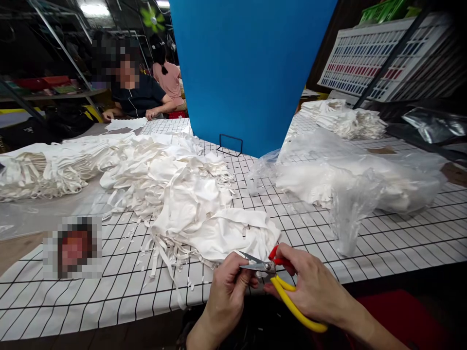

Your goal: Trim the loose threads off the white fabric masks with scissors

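At the near edge of the bench (109,296), the person's right hand (310,287) is wrapped around a pair of scissors (277,279) with yellow and red handles, fingers clenched on the grips and the short blades parted, pointing left. The left hand (228,291) sits just beside the blades, its fingers pinched together on something small and pale at the tips; it looks like a thread or strip end, though it is too small to be sure. By my reading this is the trimming step: a loose end is being held taut for the snip. The next move calls for keeping that end steady between the blades and clear of the fingertips before the handles close.

Just behind the hands, touching them, lies a heap of white cloth (189,204) with dangling straps, spreading back along the gridded covering toward the left edge. Short white offcuts (153,265) are scattered on the bench near it. To the right, well apart, a clear plastic bag (350,184) holds more white pieces. Farther back stand a blue board (248,73) and, toward the far right corner, another white stack (343,119). At the far left two other people (146,92) sit at the bench.
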Motion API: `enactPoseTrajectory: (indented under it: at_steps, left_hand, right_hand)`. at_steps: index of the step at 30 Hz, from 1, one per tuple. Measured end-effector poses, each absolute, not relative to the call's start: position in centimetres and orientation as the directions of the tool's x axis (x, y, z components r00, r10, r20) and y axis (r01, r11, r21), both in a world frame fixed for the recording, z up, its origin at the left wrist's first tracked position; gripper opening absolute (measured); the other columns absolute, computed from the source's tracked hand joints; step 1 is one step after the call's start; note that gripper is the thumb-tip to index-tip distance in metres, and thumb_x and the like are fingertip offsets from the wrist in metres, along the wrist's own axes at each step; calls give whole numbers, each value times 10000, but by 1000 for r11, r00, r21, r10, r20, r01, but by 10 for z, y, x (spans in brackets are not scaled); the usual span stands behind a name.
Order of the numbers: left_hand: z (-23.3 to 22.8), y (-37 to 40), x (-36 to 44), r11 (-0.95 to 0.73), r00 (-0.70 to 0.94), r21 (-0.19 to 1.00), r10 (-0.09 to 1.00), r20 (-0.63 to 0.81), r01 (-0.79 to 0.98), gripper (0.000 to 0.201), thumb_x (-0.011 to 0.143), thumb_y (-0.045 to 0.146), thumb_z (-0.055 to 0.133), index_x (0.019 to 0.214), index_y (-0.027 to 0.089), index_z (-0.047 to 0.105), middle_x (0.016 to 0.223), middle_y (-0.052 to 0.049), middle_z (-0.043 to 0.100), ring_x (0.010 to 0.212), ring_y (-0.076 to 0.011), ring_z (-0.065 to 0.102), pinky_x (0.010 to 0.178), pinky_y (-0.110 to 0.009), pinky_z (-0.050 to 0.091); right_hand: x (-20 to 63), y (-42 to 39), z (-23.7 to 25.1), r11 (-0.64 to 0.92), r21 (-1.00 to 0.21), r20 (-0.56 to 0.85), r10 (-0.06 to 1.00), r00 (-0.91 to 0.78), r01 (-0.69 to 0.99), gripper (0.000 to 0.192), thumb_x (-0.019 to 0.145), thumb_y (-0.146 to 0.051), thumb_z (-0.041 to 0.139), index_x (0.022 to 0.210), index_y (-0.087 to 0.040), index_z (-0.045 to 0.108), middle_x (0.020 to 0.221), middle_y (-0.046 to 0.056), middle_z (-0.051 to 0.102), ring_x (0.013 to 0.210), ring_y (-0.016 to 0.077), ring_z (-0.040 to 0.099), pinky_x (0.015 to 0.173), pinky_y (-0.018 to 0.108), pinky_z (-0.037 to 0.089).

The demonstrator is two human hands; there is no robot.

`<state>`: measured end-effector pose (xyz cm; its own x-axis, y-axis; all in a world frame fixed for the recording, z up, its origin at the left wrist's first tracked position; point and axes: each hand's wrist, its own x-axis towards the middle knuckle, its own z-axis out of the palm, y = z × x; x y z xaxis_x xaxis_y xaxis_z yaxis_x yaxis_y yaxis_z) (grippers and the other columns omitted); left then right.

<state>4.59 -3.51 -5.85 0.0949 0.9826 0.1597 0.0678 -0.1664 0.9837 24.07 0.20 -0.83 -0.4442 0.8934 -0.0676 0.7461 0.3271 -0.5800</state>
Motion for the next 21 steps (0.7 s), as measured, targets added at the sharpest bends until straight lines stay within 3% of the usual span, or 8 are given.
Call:
enactPoseTrajectory:
  at_steps: [7,21]
  left_hand:
    - [-59,-36,43,-132,125,987,985,120,87,226,965,270,492,812,177,629,765,-22,587,741,-139,589,696,-249,444]
    - [-57,-34,40,-98,165,992,983,84,82,254,963,303,492,795,167,626,750,-21,562,711,-132,572,653,-233,433]
  right_hand:
    - [244,3,-13,346,-473,-100,893,-440,810,300,725,-411,683,747,-237,439,560,-67,519,508,135,447,527,258,289]
    - [246,6,-21,363,-501,-115,872,-476,786,319,709,-409,676,726,-238,407,528,-68,479,487,128,394,507,250,252]
